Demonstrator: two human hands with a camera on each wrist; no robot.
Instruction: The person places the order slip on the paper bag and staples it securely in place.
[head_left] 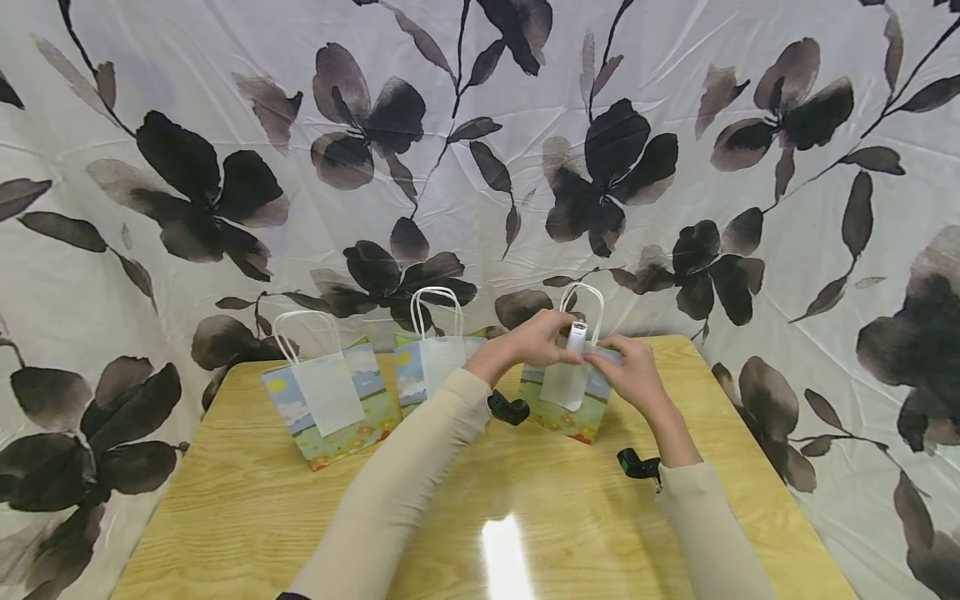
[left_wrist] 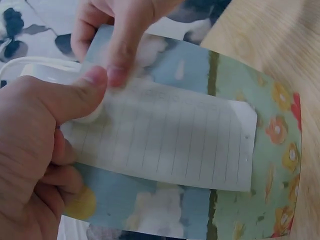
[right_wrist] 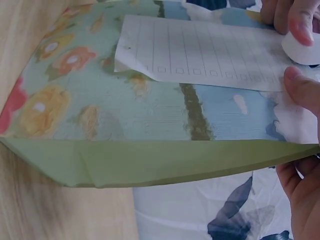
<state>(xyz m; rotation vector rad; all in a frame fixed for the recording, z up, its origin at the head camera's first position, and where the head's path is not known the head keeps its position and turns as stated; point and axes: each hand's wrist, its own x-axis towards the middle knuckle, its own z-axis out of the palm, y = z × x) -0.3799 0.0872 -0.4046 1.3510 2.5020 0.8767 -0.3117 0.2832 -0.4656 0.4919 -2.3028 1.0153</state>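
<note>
My left hand holds a small white device at the top of the right-hand paper bag. Its thumb presses on the device, whose rounded end lies over the upper end of a lined sheet with small checkboxes. What kind of device it is, I cannot tell. My right hand pinches the bag's top edge beside the sheet, thumb on the printed front and fingers behind. The sheet hangs down the bag's front, with one lower corner lifted. White twisted handles rise above the bag.
Two similar printed bags, a left one and a middle one, stand on the wooden table, each with a white sheet on its front. Behind the table hangs a floral cloth. Black wrist cameras show near both forearms.
</note>
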